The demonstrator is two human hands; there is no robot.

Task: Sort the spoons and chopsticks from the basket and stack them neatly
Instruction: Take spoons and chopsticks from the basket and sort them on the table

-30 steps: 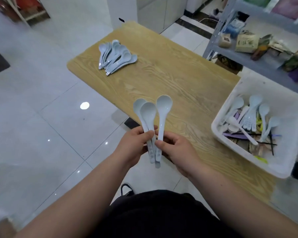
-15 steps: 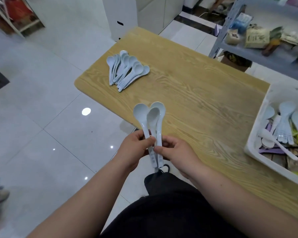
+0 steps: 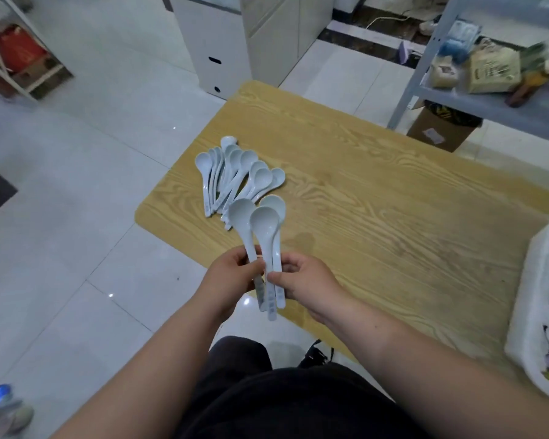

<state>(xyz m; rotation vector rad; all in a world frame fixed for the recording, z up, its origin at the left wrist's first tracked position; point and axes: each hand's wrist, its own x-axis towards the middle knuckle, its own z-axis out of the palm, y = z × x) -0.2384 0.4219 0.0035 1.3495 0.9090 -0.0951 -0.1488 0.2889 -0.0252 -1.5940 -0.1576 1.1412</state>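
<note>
Two bare hands meet over the near edge of a wooden table [image 3: 393, 223]. The left hand [image 3: 235, 275] and right hand [image 3: 303, 278] both pinch the handles of three pale blue soup spoons [image 3: 264, 223], fingers curled round them, bowls fanned upward. At the right edge stands a white basket [image 3: 531, 305] of mixed utensils. Farther back, a pile of matching spoons [image 3: 235, 174] lies on the table's left end

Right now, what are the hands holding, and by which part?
Three white spoons, bunched together. The left hand and the right hand both pinch them by the handles, bowls pointing away.
</note>
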